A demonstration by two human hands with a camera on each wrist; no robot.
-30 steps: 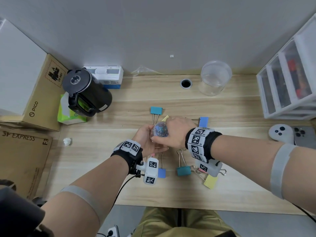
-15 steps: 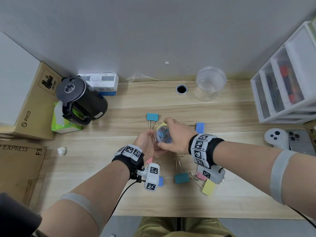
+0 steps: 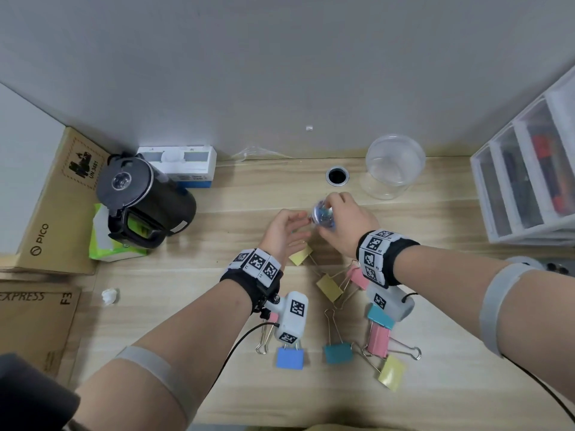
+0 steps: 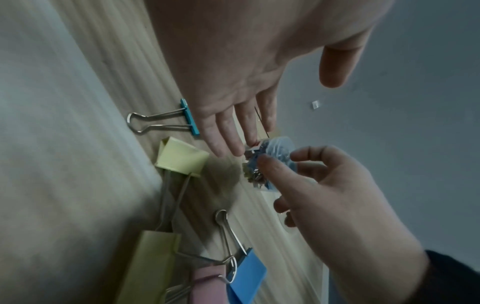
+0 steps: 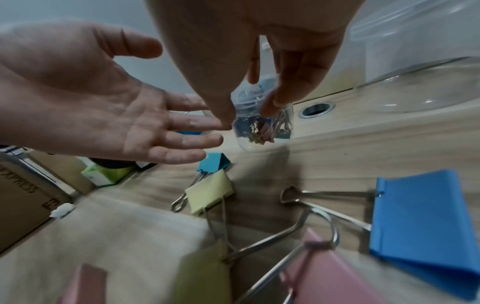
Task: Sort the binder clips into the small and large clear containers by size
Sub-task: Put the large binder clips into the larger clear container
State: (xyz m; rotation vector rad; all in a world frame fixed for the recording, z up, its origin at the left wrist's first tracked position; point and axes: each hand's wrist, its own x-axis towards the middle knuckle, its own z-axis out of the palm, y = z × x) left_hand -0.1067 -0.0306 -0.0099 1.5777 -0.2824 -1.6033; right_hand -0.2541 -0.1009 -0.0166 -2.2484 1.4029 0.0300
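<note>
The small clear container [image 3: 323,216], already holding a tangle of small binder clips, had travelled up the desk since a second earlier: it had been cupped between both hands near the middle of the spread, and now it hung just above the wood farther back, toward the large clear container [image 3: 392,165] by the wall. The left hand [image 3: 284,230] had let go in that interval. I took that to mean the small clips were done and the pot was being set aside.

The right hand [image 5: 262,61] gripped the small container from above, thumb and fingertips curled around its upper part, wrist arched over it. Whether a lid was on it I couldn't quite tell through the blur. The left hand was spread flat and holding nothing, palm turned toward the pot, fingertips just beside it.

The large binder clips [image 3: 337,353] lay scattered on the desk [image 3: 193,306] nearer the person, none in the big container as far as I could see.
</note>
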